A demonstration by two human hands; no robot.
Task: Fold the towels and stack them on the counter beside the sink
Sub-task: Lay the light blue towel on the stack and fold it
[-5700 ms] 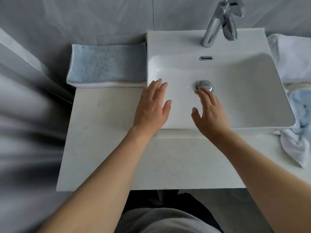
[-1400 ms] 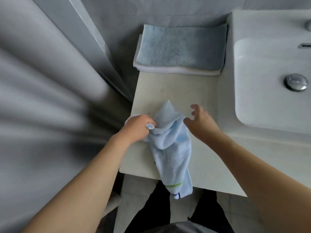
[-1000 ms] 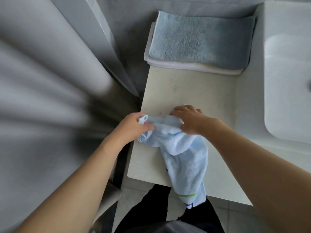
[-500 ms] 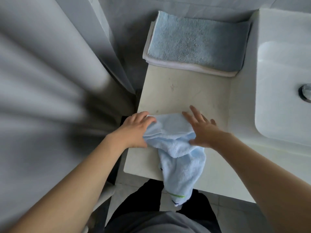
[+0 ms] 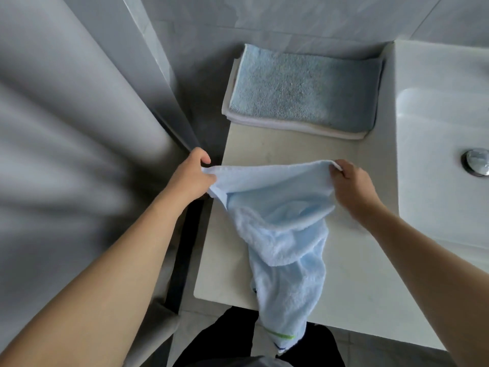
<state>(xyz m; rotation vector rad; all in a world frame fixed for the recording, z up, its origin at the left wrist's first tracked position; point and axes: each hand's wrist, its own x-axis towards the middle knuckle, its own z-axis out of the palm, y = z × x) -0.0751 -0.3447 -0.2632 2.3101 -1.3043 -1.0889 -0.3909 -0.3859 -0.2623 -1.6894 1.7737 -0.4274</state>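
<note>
I hold a light blue towel by its far edge, stretched between my two hands above the tabletop. My left hand grips the left corner with the fingers curled round the cloth and the thumb on top, out past the left edge of the tabletop. My right hand pinches the right corner, the fingertips closed on the hem. Between them the held edge runs nearly straight, and the rest of the towel sags in loose folds, lies bunched on the tabletop and hangs over the near edge in front of my legs. A green stripe crosses the towel near its hanging end.

At the back of the tabletop, against the wall, sits a stack of folded towels: a grey-blue one on top of a white one, whose edges show along the left and near sides. The stack lies well apart from the towel I am holding. To my right is the white sink, with its chrome drain plug at the edge of view.
</note>
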